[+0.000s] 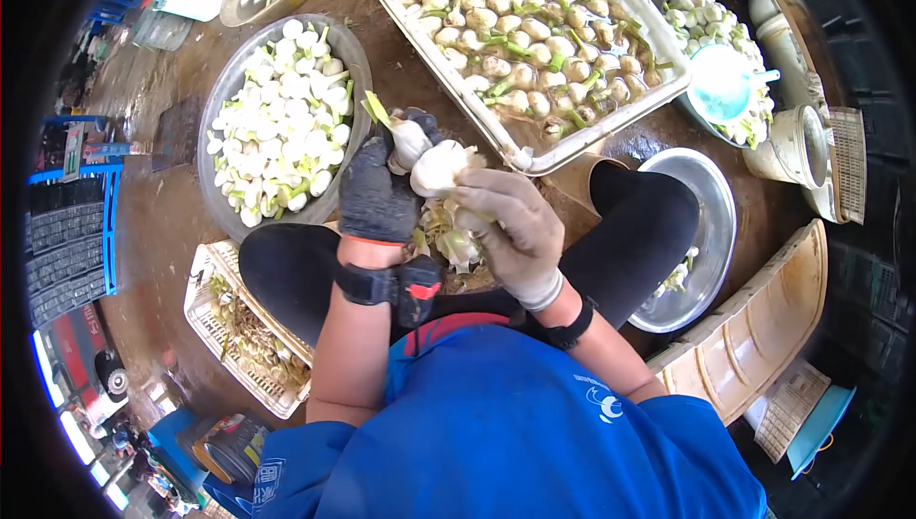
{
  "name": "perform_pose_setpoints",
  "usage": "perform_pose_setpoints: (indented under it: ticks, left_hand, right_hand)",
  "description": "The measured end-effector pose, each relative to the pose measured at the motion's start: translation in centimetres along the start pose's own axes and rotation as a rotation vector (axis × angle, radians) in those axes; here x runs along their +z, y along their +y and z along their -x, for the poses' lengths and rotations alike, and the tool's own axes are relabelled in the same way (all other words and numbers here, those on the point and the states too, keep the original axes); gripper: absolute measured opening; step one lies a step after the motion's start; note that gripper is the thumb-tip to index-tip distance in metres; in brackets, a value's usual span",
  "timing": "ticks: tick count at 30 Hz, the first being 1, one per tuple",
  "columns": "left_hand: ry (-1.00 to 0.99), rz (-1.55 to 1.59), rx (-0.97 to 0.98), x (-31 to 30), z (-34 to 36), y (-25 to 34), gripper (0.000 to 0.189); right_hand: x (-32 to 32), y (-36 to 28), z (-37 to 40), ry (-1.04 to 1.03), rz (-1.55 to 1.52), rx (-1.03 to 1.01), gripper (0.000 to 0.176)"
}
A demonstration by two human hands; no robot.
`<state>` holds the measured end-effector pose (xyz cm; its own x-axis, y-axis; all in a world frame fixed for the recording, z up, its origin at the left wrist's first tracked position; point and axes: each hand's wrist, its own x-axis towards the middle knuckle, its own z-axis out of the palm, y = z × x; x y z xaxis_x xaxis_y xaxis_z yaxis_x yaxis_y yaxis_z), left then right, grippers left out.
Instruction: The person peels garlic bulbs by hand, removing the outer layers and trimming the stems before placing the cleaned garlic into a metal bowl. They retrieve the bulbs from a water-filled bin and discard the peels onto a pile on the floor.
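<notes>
My left hand [380,185], in a dark grey glove, is closed around a fresh garlic bulb [410,145] with a short green stem that points up and left. A rounder white garlic bulb [441,170] sits against it, between my two hands. My right hand [515,233], in a pale glove, pinches this white bulb at its right side; the fingertips partly hide the contact. Below my hands, between my legs, lies a heap of loose garlic skins [453,238].
Ahead stands a white tray [520,158] of unpeeled garlic in water. A grey basin [212,152] of white bulbs is on the left, and a metal basin [720,252] on the right. A basket [205,314] of peelings sits beside my left leg.
</notes>
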<state>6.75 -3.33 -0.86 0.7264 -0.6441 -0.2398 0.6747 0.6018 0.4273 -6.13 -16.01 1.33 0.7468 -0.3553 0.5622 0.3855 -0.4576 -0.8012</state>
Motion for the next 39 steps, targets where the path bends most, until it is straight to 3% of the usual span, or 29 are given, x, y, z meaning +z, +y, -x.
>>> perform_pose_setpoints:
  ticks: [2, 4, 5, 8, 9, 10, 12, 14, 16, 18, 19, 20, 22, 23, 25, 26, 28, 30, 31, 32, 34, 35, 36, 37, 38, 39]
  left_hand:
    - [0.108, -0.003, -0.027, 0.8, 0.7, 0.5, 0.025]
    - [0.102, -0.405, 0.015, 1.4, 0.9, 0.3, 0.025]
    - [0.093, -0.412, 0.004, 1.2, 0.8, 0.2, 0.025]
    - [-0.335, 0.23, -0.303, 0.0, 0.5, 0.0, 0.027]
    - [-0.164, 0.187, -0.366, 0.1, 0.8, 0.1, 0.029]
    - [-0.17, 0.19, -0.373, -0.5, 1.1, 0.0, 0.029]
    - [-0.008, -1.04, -0.249, -2.9, 1.3, -0.7, 0.033]
    - [-0.054, -1.123, -0.252, -4.7, 0.6, -1.3, 0.035]
    - [-0.144, -1.288, -0.269, -6.1, -0.3, -2.1, 0.039]
    - [-0.233, -1.446, -0.302, -7.3, -0.5, -3.0, 0.043]
    - [-0.128, -0.897, -0.402, -5.1, -1.4, -3.4, 0.039]
    - [-0.128, -0.897, -0.412, -3.4, -2.9, -4.4, 0.039]
    - [-0.152, -0.431, -0.407, -0.6, -6.7, -6.9, 0.039]
    - [-0.168, -0.737, -0.375, 0.2, -8.6, -8.5, 0.038]
    - [-0.307, -1.411, -0.304, 0.5, -13.2, -12.0, 0.04]
    - [-0.435, -1.776, -0.256, -0.6, -15.9, -14.2, 0.042]
    - [-0.454, -2.058, -0.318, -4.0, -20.7, -18.8, 0.051]
    - [-0.631, -1.996, -0.547, -2.5, -22.4, -19.7, 0.053]
    - [-0.655, -2.072, -0.601, -3.0, -23.1, -20.8, 0.052]
    - [-0.734, -2.148, -0.577, -3.7, -23.9, -21.5, 0.049]
    - [-1.182, -2.269, -0.422, -5.2, -25.9, -21.3, 0.043]
    - [-1.293, -2.339, -0.251, -4.4, -25.7, -19.7, 0.037]
    - [-0.648, -1.818, -0.788, -3.9, -24.7, -18.1, 0.032]
    - [-0.499, -1.625, -0.923, -2.6, -23.7, -16.6, 0.032]
    - [-0.346, -1.421, -1.035, -2.5, -22.9, -15.6, 0.032]
    - [-1.033, -1.78, -0.582, -2.5, -22.2, -14.3, 0.031]
  right_hand:
    - [-0.6, -0.4, 0.0, 0.054, -0.065, 0.11, 0.018]
    - [-1.9, 0.0, -0.5, 0.028, -0.199, 0.202, 0.015]
    - [-2.8, 0.0, -1.1, 0.006, -0.189, 0.196, 0.013]
    - [-6.0, 1.8, -2.4, 0.022, -0.138, 0.309, 0.017]
    - [-7.6, 2.2, -2.8, 0.146, -0.085, 0.417, 0.017]
    - [-9.7, 2.7, -3.1, 0.269, -0.032, 0.526, 0.016]
    - [-15.7, 4.8, -3.1, 0.332, 0.311, 0.513, 0.012]
    - [-20.7, 4.8, -2.5, 0.304, 0.829, 0.451, 0.012]
    - [-23.9, 5.2, -1.4, 0.259, 1.068, 0.423, 0.012]
    - [-24.8, 5.2, -0.2, 0.316, 1.085, 0.497, 0.013]
    - [-24.4, 5.1, -0.1, 0.388, 0.861, 0.562, 0.013]
    - [-23.9, 5.0, 0.1, 0.46, 0.633, 0.618, 0.013]
    - [-20.8, 3.8, -0.9, 0.404, 0.331, 0.689, 0.013]
    - [-18.3, 1.9, -2.5, 0.293, 0.202, 0.669, 0.014]
    - [-16.2, 1.5, -2.9, -0.03, 0.069, 0.634, 0.038]
    - [-15.1, 2.7, -1.8, -0.099, -0.075, 0.614, 0.047]
    - [-12.2, 2.6, -0.8, -0.042, -0.214, 0.801, 0.052]
    - [-11.2, 2.2, -0.3, -0.083, -0.035, 0.835, 0.039]
    - [-10.8, 2.9, 0.6, -0.081, 0.023, 0.696, 0.033]
    - [-10.5, 3.2, 1.0, -0.081, 0.081, 0.555, 0.027]
    - [-10.6, 2.8, 1.3, -0.063, 0.067, 0.668, 0.018]
    - [-10.8, 3.1, 1.2, -0.061, 0.074, 0.669, 0.017]
    - [-10.8, 3.4, 1.1, -0.057, 0.076, 0.67, 0.017]
    - [-10.7, 4.2, 1.5, -0.03, 0.072, 0.69, 0.017]
    - [-10.9, 4.0, 0.9, -0.058, 0.068, 0.897, 0.02]
    - [-10.8, 4.4, 0.6, -0.029, 0.137, 0.849, 0.025]
